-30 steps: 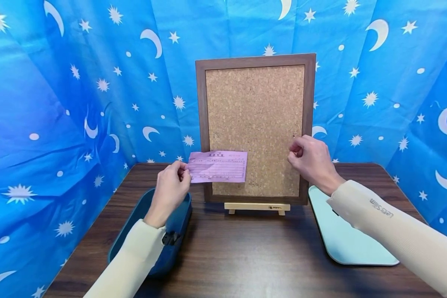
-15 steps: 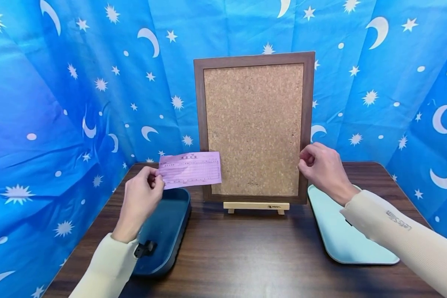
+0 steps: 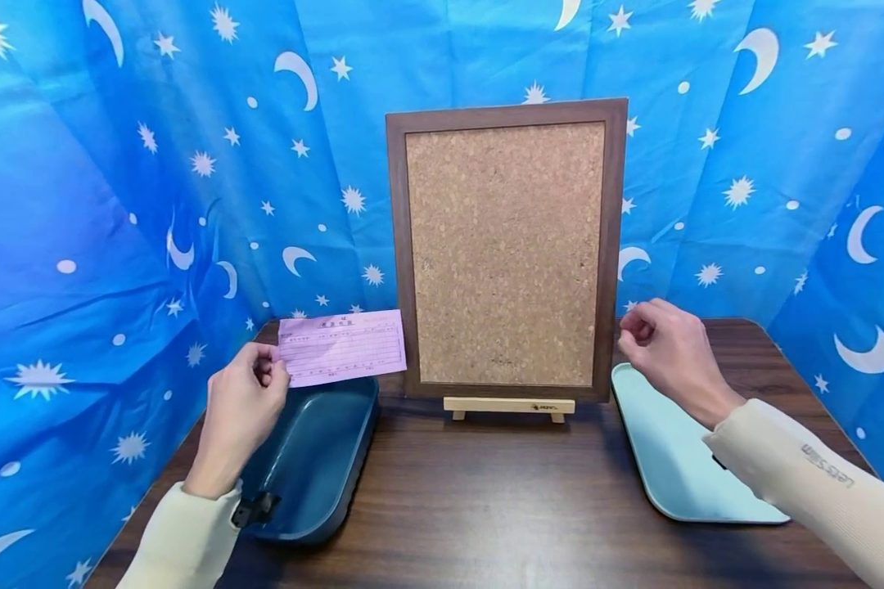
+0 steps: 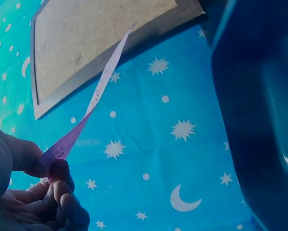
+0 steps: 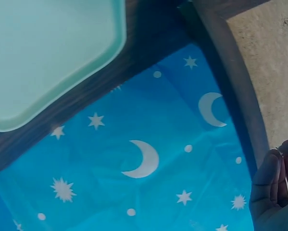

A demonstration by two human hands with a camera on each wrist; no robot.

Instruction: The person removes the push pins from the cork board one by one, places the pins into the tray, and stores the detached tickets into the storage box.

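My left hand (image 3: pixel 239 409) pinches the left edge of a pink receipt (image 3: pixel 346 348), printed with a ruled form. In the head view the receipt overlaps the far end of the dark blue bin (image 3: pixel 339 491). Edge-on in the left wrist view, the receipt (image 4: pixel 98 96) rises from thumb and fingertips. My right hand (image 3: pixel 670 356) is just right of the framed corkboard (image 3: pixel 504 254), above the mint-green tray (image 3: pixel 681 470). Its thumb and fingertips (image 5: pixel 269 168) pinch a tiny, pin-like thing, mostly hidden between them.
The corkboard stands upright on a small wooden easel (image 3: pixel 508 406) at the back middle of the dark wood table (image 3: pixel 486 491). A blue curtain (image 3: pixel 191 204) with moons and stars hangs behind and on both sides.
My left hand has drawn the receipt leftward, away from the corkboard's front and over towards the blue bin. My right hand has moved right, off the board's edge, fingertips still together.
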